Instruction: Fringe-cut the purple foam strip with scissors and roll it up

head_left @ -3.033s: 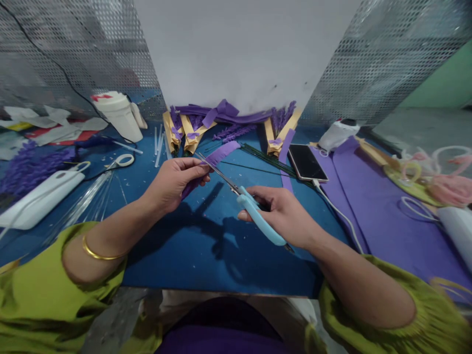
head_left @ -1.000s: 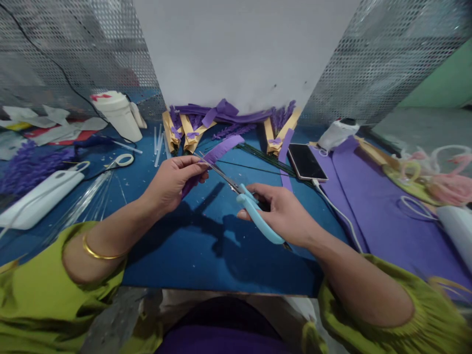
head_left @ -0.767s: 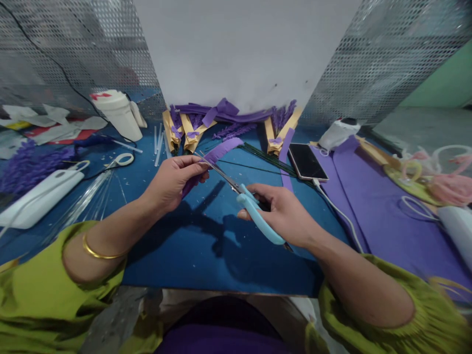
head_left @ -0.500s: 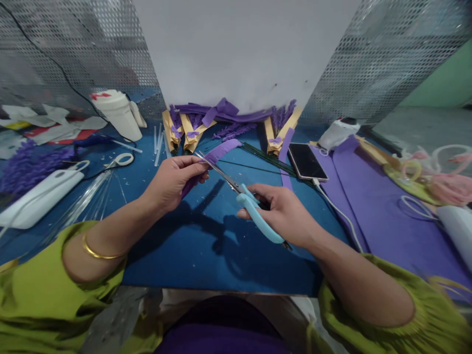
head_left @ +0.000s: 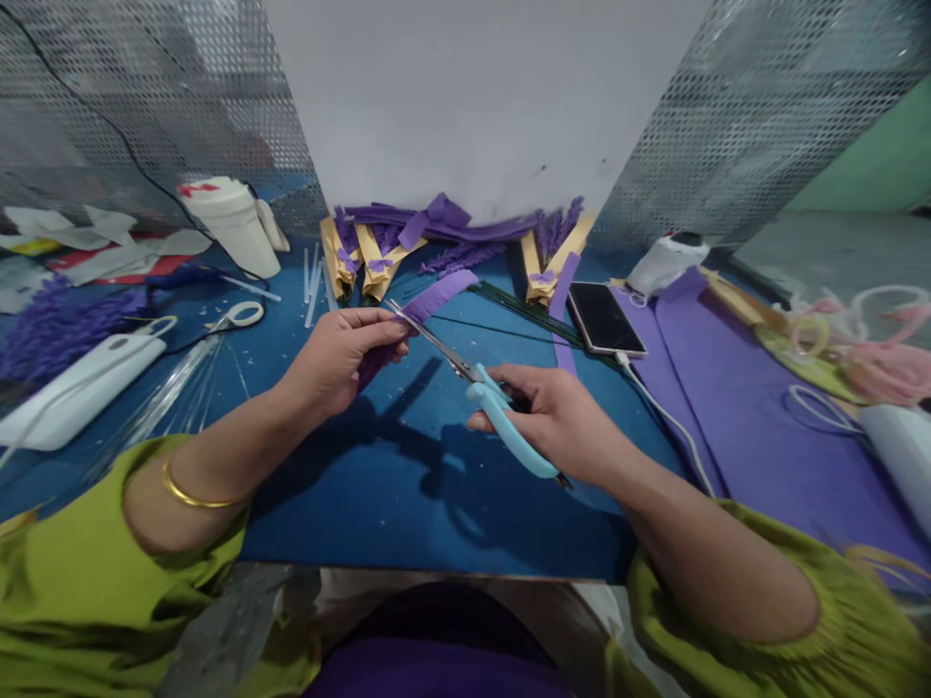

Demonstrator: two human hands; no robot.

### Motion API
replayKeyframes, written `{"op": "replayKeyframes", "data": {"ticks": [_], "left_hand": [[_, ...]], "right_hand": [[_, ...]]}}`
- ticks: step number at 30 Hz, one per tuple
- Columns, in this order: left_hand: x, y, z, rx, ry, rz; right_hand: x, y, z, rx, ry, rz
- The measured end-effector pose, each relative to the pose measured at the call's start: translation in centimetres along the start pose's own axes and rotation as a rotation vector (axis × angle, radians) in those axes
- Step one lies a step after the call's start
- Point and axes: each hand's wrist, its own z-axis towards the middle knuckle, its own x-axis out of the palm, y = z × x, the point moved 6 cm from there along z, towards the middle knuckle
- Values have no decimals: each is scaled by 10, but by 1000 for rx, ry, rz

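A purple strip [head_left: 442,293] is pinched between the thumb and fingers of my left hand [head_left: 356,354]. One end of it sticks out to the upper right, and a darker part hangs below my fingers. My right hand [head_left: 557,417] grips scissors [head_left: 513,431] with light blue handles. Their blades lie across the strip right beside my left fingertips. Whether the blade tips are fully closed is too small to tell. Beyond my hands, green stems [head_left: 524,312] lie on the blue table [head_left: 436,523], near another purple strip [head_left: 563,310].
Paper-wrapped purple flower bunches [head_left: 378,267] stand along the back by a white panel [head_left: 465,107]. A phone [head_left: 607,318] with a cable lies right, beside purple sheets [head_left: 734,388]. On the left are a white glue gun [head_left: 233,223], a white power strip [head_left: 80,393] and clear ties [head_left: 175,378].
Hardly anything differs. Both hands, the scissors and the strip hold almost the same place, with only a very slight shift of the strip's free end and the blades.
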Motion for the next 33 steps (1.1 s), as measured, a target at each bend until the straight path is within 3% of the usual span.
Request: {"op": "replayKeyframes", "data": {"ticks": [12,22,33], "left_hand": [[1,-3,0,8,42,28],[-1,0,2,8,48,38],[1,-2,1,56,40,41]], "right_hand": [[1,0,0,6,24,16],[2,-4,2,53,77,170],[-1,-1,1,31,-12,-24]]}}
